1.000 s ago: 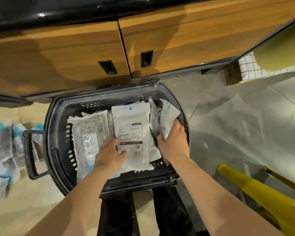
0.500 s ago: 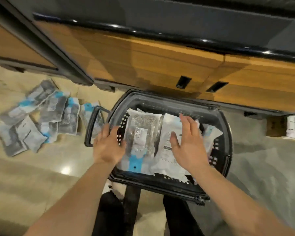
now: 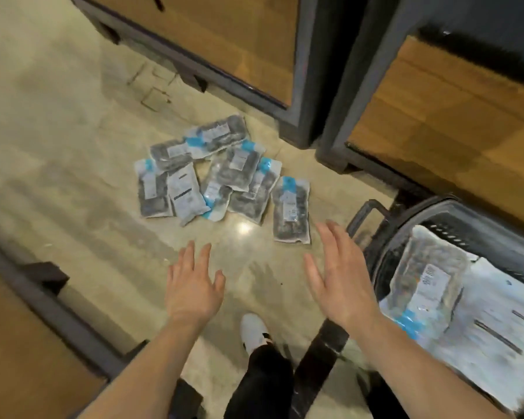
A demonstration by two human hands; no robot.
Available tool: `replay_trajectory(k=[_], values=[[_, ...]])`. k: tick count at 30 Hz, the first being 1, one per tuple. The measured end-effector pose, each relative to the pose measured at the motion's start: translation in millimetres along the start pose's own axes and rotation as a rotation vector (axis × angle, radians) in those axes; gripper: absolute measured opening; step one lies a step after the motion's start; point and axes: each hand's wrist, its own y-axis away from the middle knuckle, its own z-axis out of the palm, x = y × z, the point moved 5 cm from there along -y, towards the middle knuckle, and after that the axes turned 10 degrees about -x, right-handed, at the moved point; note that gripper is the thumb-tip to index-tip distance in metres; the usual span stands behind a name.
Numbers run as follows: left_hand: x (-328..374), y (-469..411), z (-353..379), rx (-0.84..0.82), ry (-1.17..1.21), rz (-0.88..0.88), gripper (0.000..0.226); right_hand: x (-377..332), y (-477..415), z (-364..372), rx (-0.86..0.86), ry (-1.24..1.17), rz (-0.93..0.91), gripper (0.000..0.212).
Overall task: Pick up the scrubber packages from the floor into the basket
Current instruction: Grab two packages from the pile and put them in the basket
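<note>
both hands hang over the floor (image 3: 73, 176) with fingers straight and spread, holding nothing: the left hand (image 3: 191, 288) beside the right hand (image 3: 339, 279). ahead of them a pile of scrubber packages (image 3: 212, 173) lies on the floor, overlapping, near the wooden cabinets (image 3: 436, 122). the dark basket (image 3: 406, 237) sits to the right of the hands, with packages (image 3: 427, 279) lying inside it.
</note>
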Motion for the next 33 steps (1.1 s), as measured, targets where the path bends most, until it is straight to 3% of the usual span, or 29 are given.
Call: replay_trajectory(k=[4,8,22,28,33], values=[[-110.9,-13.9,-46.0,0.049,0.053,-0.175,0.063,-69.9,-32.7,14.3,-0.04,-0.029,0.007,0.062],[-175.5,-38.4,-67.1,0.041,0.104,-0.321,0.06,-110.5,-76.3,30.3,-0.118,-0.004,-0.022,0.063],[-240.4,-247.4,-76.3,-0.082,0.376,-0.39,0.059,-190.1,-290.1,97.5,-0.394,-0.249,0.132,0.053],[-263.6,-353.5,-52.0,-0.127,0.276,-0.295,0.059,-209.9,-416.3,197.2,-0.461,-0.348,0.336,0.052],[-310.5,-453.3,0.8,-0.203,0.361,-0.337,0.059,-212.2,-501.9,289.5,-0.472,-0.342,0.308,0.052]])
